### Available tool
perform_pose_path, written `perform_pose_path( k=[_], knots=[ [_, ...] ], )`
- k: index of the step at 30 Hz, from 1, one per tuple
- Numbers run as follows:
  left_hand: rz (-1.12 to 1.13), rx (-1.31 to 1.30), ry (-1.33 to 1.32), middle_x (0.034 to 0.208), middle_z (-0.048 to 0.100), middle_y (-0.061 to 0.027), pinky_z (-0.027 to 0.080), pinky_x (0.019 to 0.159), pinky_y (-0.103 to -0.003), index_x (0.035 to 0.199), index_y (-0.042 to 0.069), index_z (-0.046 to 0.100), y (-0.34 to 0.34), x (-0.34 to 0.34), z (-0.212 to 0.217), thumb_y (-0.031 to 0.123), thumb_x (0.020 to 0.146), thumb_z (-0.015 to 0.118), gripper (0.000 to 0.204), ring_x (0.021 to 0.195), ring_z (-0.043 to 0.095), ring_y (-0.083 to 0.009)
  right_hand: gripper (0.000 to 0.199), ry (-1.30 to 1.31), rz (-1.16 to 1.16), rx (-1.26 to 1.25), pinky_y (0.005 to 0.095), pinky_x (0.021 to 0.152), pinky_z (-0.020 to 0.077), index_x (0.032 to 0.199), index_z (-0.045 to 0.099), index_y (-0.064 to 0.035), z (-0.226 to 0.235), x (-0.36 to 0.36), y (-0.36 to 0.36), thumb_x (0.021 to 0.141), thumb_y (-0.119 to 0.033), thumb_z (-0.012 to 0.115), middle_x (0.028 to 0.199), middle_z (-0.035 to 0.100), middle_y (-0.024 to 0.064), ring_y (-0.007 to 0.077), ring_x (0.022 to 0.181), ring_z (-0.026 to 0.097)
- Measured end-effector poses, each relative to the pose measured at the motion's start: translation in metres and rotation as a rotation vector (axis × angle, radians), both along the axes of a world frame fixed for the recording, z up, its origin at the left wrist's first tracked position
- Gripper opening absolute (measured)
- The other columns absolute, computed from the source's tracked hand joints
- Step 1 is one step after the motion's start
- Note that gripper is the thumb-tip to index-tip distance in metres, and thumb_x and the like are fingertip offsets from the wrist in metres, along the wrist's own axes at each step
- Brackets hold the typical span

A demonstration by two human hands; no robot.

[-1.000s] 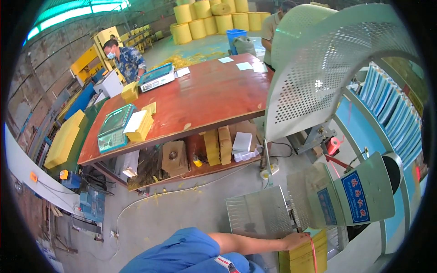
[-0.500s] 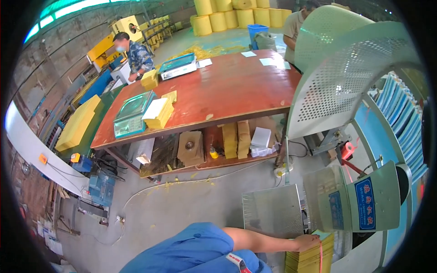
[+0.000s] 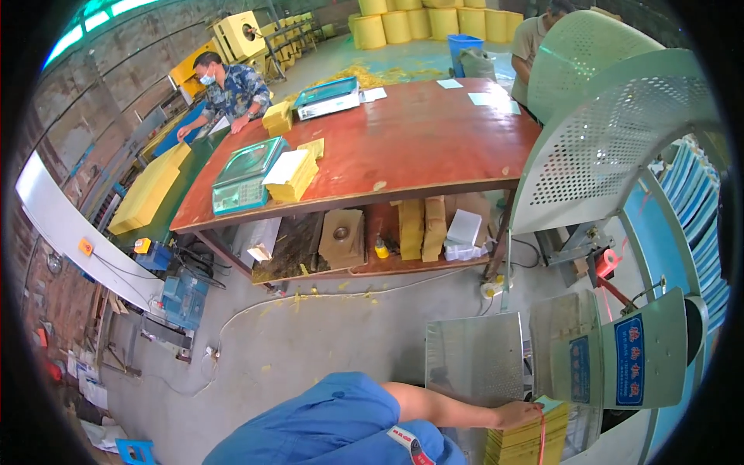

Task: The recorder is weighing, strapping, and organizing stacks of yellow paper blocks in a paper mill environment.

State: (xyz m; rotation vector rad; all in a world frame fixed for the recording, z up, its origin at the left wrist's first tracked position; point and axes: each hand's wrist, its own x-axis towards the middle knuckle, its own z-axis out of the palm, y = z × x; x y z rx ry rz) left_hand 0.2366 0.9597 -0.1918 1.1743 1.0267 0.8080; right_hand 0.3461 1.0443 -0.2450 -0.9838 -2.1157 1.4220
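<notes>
My left hand (image 3: pixel 516 415) reaches across to the right at the bottom of the view. Its fingers are curled over the top edge of a thick bundle of yellow paper sheets (image 3: pixel 514 447), close to a pink strap (image 3: pixel 542 438) that runs down the bundle's side. A light green sheet (image 3: pixel 549 404) lies on top. The bundle stands beside a pale green strapping machine (image 3: pixel 663 356), its lower part cut off by the picture's edge. My right hand is not in view.
Left of the machine is a perforated metal plate (image 3: pixel 474 353). A red table (image 3: pixel 434 147) carries green scales (image 3: pixel 246 177) and yellow paper stacks (image 3: pixel 293 180). Large perforated guards (image 3: pixel 581 167) rise at right. One co-worker (image 3: pixel 232 89) stands at left, another (image 3: pixel 533 46) at the back right.
My view has turned slightly, so the surroundings sit farther right. The co-worker at left now leans with arms apart near the long yellow stack. My left hand stays at the bundle.
</notes>
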Motion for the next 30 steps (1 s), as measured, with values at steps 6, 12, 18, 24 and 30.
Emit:
perform_pose_path(
  k=[6, 12, 18, 24, 30],
  knots=[
    [-0.022, -0.069, -0.033, 0.141, 0.050, -0.0224, 0.034, 0.109, -0.034, 0.139, -0.006, 0.045, -0.002, -0.008, 0.028, 0.043, 0.102, 0.041, 0.061, 0.132, 0.047, -0.0318, 0.020, 0.048, -0.043, -0.071, 0.0333, 0.069, 0.0547, 0.101, 0.071, -0.0006, -0.008, 0.007, -0.008, 0.081, -0.007, 0.071, 0.088, 0.071, 0.0102, 0.0156, 0.077, 0.068],
    [0.013, -0.009, 0.058, 0.140, 0.051, -0.0216, 0.035, 0.109, -0.035, 0.141, -0.004, 0.044, -0.003, -0.004, 0.018, 0.043, 0.102, 0.042, 0.061, 0.131, 0.048, -0.0317, 0.021, 0.088, -0.052, -0.155, 0.0331, 0.069, 0.0547, 0.101, 0.071, -0.0005, -0.014, 0.013, -0.022, 0.082, -0.007, 0.071, 0.089, 0.072, 0.0099, 0.0153, 0.078, 0.068],
    [0.071, -0.046, 0.109, 0.138, 0.054, -0.0189, 0.037, 0.107, -0.033, 0.135, 0.000, 0.052, -0.012, -0.006, 0.019, 0.044, 0.100, 0.040, 0.058, 0.128, 0.051, -0.0309, 0.021, 0.114, -0.113, -0.212, 0.0330, 0.069, 0.0547, 0.101, 0.071, -0.0004, -0.015, 0.033, -0.022, 0.082, -0.007, 0.072, 0.089, 0.072, 0.0095, 0.0149, 0.078, 0.068],
    [0.031, -0.054, 0.103, 0.133, 0.058, -0.0125, 0.041, 0.103, -0.032, 0.143, 0.004, 0.046, -0.014, -0.007, 0.013, 0.041, 0.102, 0.046, 0.055, 0.120, 0.055, -0.0228, 0.021, 0.133, -0.339, -0.287, 0.0328, 0.070, 0.0546, 0.102, 0.071, -0.0003, -0.017, 0.103, -0.072, 0.082, -0.007, 0.072, 0.090, 0.072, 0.0092, 0.0145, 0.079, 0.068],
    [0.064, -0.168, -0.075, 0.140, 0.053, -0.0153, 0.036, 0.107, -0.029, 0.128, -0.004, 0.057, -0.008, -0.017, 0.007, 0.038, 0.102, 0.044, 0.051, 0.126, 0.051, -0.0186, 0.021, 0.188, -0.717, -0.329, 0.0326, 0.070, 0.0546, 0.102, 0.071, -0.0003, -0.008, 0.181, -0.169, 0.082, -0.007, 0.072, 0.091, 0.072, 0.0088, 0.0141, 0.079, 0.068]
  ],
)
